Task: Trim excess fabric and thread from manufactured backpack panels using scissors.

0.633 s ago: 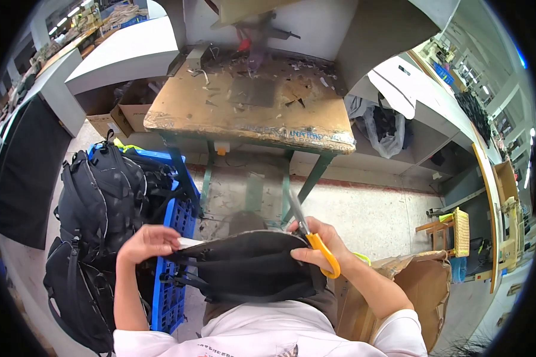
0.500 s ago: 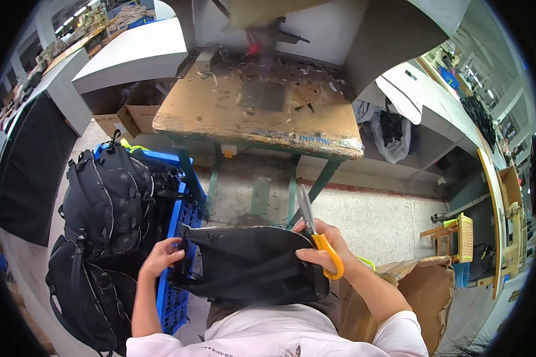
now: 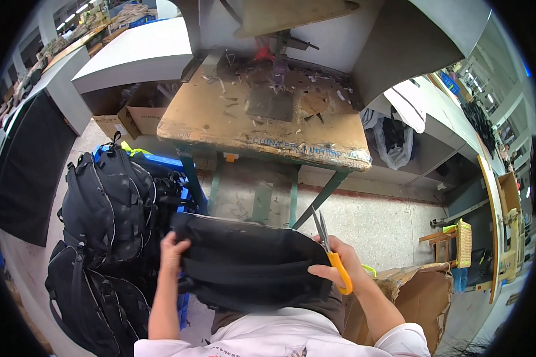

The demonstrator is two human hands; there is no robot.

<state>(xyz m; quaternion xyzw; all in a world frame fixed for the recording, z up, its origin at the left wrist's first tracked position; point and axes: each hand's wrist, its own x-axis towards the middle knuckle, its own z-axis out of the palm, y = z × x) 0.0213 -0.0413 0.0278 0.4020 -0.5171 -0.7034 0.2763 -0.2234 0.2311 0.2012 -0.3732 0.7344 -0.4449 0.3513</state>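
Note:
A black fabric bag piece point(image 3: 250, 259) with a pale edge along its far side stretches across my lap between both hands. At its left end my left hand point(image 3: 173, 253) is closed on the cloth; some fingers are hidden behind it. My right hand point(image 3: 346, 262) holds a pair of scissors point(image 3: 337, 269) with orange handles, blades pointing up and away and slightly apart. The same hand is at the right end of the bag piece, its thumb lying over the cloth.
Several black backpacks point(image 3: 110, 202) are heaped over a blue crate point(image 3: 184, 310) to my left. Ahead stands a worn worktable point(image 3: 205, 122) littered with scraps. At the right are an open cardboard box point(image 3: 420, 294) and a wooden stool point(image 3: 463, 244).
The bag piece has spread wider and shifted slightly, its left end rising. My left hand has moved right and a little up. The right hand and scissors have moved right and slightly nearer.

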